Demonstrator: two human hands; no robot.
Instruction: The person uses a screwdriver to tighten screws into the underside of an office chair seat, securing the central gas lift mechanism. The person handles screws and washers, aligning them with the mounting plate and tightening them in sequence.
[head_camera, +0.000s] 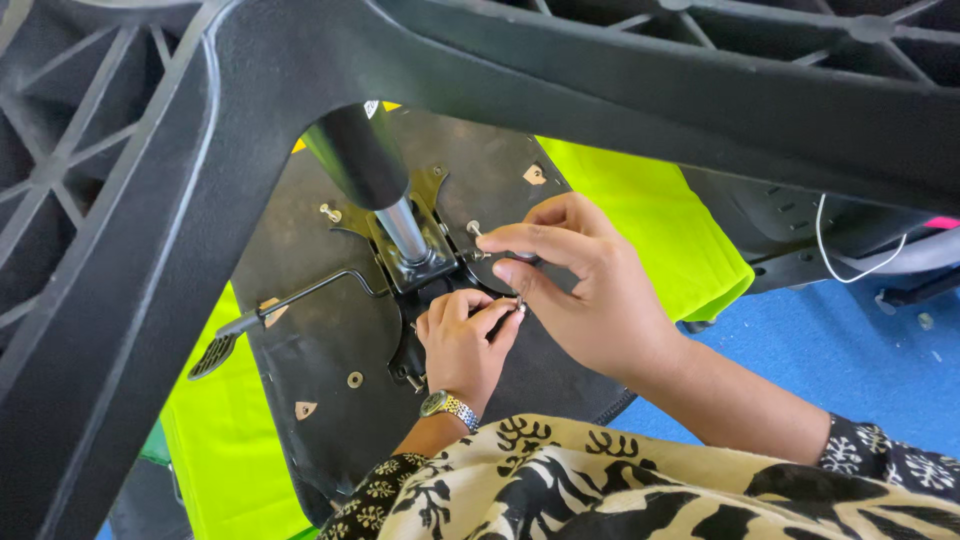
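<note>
Two hands at the black seat underside (330, 350) | my left hand (462, 345) and right hand (580, 290) pinch, I think, one small screw (519, 303) | just beside the metal mounting plate (420, 265).

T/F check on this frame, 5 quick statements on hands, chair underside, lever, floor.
1. Both hands meet at the metal mounting plate under the chair seat. True.
2. The left hand wears a wristwatch. True.
3. The right hand holds a power drill. False: its fingertips pinch a small fastener, no power tool shows.
4. The adjustment lever is detached and lying on the floor. False: it runs from the mechanism out over the seat underside.
5. The floor is red. False: blue.
</note>
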